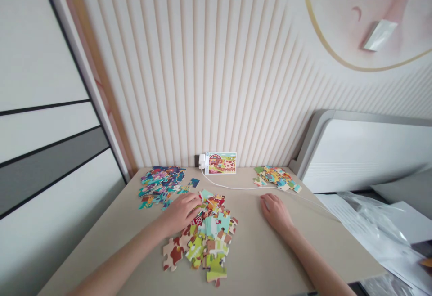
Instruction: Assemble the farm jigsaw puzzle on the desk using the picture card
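My left hand (184,210) rests palm down on the upper left edge of a heap of jigsaw puzzle pieces (216,224), its fingers loosely bent and touching them. The heap mixes pale blue, green, red and brown-spotted cardboard pieces, overlapping one another. No piece is lifted in that hand. To the right of the heap, my right hand (276,210) lies on the table with nothing visible in it. Behind the heap a picture card (221,163) of a farm, with a red barn and a spotted cow, leans upright on the wall.
Dark blue and purple puzzle pieces (162,181) lie at the back left, and a colourful third pile (276,177) at the back right. From a white plug (201,161), a white cable (236,188) crosses the table (266,251). Clear plastic (374,219) lies beyond its right edge.
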Demonstrator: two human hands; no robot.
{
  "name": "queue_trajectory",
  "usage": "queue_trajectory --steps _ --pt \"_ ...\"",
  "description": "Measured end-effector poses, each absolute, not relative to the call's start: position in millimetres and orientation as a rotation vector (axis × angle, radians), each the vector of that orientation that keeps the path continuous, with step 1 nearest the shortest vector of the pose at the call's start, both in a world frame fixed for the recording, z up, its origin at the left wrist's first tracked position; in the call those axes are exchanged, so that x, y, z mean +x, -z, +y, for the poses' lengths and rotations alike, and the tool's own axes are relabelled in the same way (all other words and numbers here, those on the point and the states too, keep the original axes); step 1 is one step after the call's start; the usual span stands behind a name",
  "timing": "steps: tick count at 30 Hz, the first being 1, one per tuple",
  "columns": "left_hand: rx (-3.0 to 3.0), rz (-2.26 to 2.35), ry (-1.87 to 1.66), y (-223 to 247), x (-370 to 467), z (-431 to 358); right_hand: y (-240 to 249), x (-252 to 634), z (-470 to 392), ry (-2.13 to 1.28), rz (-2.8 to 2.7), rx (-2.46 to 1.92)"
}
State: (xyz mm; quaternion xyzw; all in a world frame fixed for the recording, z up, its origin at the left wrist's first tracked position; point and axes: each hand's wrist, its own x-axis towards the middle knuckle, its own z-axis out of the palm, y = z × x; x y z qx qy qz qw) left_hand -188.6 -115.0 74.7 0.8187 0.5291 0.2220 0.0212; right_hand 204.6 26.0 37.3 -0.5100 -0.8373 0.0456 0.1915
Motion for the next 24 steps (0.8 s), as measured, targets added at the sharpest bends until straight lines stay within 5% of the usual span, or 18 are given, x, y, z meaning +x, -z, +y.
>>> queue_trajectory --steps 5,11,24 --pt "2.42 1.668 -0.682 -45 -206 -141 -50 109 -24 -0.531 -2.538 -0.841" --pt "2.467 1.618 -0.534 -37 -197 -149 -45 44 -32 -0.466 -2.64 -0.77" --pt "2.344 1.64 -0.677 -45 -194 -152 -55 86 -26 -0.714 -2.63 -0.786"
